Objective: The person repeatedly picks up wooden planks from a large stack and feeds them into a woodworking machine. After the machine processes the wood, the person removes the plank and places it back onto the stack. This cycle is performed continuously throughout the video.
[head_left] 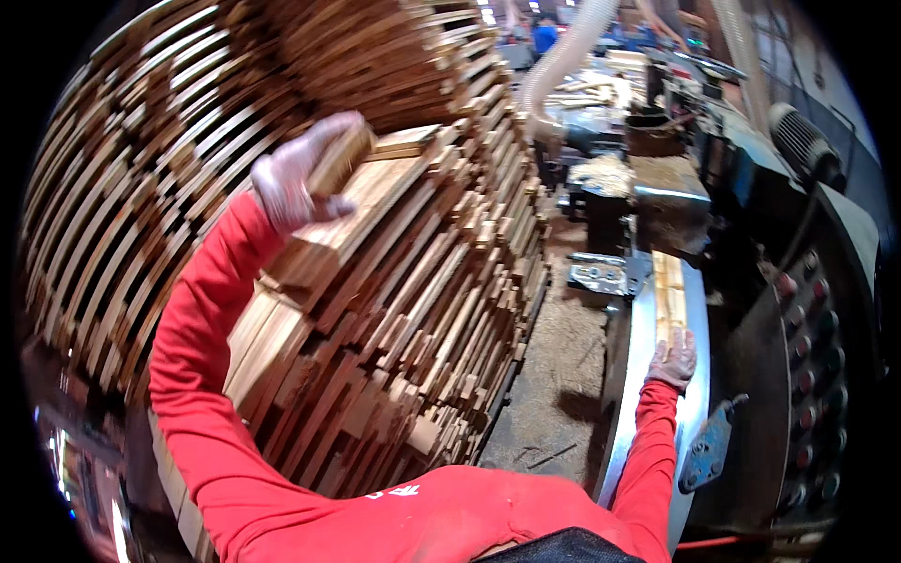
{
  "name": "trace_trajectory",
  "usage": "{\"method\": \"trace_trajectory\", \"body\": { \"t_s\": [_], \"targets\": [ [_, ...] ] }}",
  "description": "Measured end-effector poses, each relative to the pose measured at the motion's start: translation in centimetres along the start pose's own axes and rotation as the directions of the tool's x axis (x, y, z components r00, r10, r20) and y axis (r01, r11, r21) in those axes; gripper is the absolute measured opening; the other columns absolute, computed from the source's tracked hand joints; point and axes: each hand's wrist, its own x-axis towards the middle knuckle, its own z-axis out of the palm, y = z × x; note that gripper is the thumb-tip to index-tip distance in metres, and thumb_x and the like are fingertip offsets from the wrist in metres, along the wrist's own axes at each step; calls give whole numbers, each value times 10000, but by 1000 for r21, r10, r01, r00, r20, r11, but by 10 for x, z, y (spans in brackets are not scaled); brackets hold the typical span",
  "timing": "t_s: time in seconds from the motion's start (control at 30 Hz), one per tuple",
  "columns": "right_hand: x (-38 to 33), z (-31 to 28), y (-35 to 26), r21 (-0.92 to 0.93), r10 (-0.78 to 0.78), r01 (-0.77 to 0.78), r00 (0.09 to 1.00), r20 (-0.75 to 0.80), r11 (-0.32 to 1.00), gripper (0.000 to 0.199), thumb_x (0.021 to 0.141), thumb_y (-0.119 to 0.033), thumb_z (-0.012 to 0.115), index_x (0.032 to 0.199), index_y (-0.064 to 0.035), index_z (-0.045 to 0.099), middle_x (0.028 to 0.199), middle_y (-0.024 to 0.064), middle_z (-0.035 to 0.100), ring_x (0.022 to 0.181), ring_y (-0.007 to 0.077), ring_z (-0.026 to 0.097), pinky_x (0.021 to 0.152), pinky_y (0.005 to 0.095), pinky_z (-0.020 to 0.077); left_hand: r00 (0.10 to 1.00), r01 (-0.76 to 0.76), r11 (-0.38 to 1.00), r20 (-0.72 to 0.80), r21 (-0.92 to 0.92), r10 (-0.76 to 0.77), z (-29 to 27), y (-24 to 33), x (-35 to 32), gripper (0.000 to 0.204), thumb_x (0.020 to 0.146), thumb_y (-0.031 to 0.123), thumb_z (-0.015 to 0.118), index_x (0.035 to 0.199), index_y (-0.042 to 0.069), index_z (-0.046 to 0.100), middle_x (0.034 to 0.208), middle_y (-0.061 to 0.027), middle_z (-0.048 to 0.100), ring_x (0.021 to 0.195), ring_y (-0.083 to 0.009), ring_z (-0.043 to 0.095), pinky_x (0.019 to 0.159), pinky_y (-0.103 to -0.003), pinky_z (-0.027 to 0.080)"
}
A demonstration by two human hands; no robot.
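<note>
My left hand (289, 180), in a pale glove and slightly blurred, is raised over the lumber stack. It is closed round the end of a short wooden board (342, 159), with the thumb on the near side. Below it lie the top boards (371, 202) of the stack. My right hand (673, 360), also gloved, rests at the near end of a long, light wooden strip (669, 291) and grips it. That strip lies lengthwise on the shiny metal bed (642, 352) of a woodworking machine, its far end running under the machine's head (668, 192).
Tall stacks of wooden boards (141, 202) fill the left side. A metal guide bracket (601, 274) sits left of the bed. A button panel (815, 375) and a motor (802, 141) stand at right. A ribbed hose (561, 70) hangs ahead. Sawdust covers the floor (554, 375).
</note>
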Motion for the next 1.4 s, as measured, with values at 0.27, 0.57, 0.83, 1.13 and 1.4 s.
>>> {"method": "trace_trajectory", "body": {
  "t_s": [0.27,0.57,0.83,1.13,1.4],
  "targets": [
    [8,27,-15,-54,-37,60,931,362,997,457,764,-238,672,1197,-108,606,1331,122,513,1228,288,468,1059,393,346,984,-173,980,-28,101,176,-52,55,6,721,754,389,758,1286,-25,501,1184,-170,611,1073,-285,615,958,-366,481],
    [76,-76,-216,761,-396,285,917,-40,582,550,710,-212,755,1187,-9,571,1177,224,587,1101,369,564,977,411,438,978,-74,981,-179,182,106,-169,58,81,301,849,221,633,1078,25,619,925,-90,651,836,-216,629,725,-307,521],
    [130,-163,-226,468,-271,503,836,-477,726,1257,559,-693,746,1476,-50,175,1437,295,277,1315,479,294,1064,556,272,923,-90,988,-382,-129,35,-87,75,152,279,861,252,609,1050,49,642,900,-106,669,816,-218,646,724,-326,533],
    [-94,-217,-57,41,103,-125,928,358,991,914,621,-301,756,1407,-71,353,1258,217,466,1128,414,474,959,490,404,950,313,793,154,-523,-273,401,27,260,270,874,287,583,1018,75,668,871,-125,689,794,-221,666,722,-347,546],
    [-248,-292,1,-260,180,-129,967,182,957,814,678,-515,710,1341,-118,453,1297,217,454,1160,416,468,953,524,411,792,610,286,585,-739,-177,582,214,102,646,923,606,380,1071,35,643,1007,-151,663,858,-291,615,758,-391,476]
  ]
}}
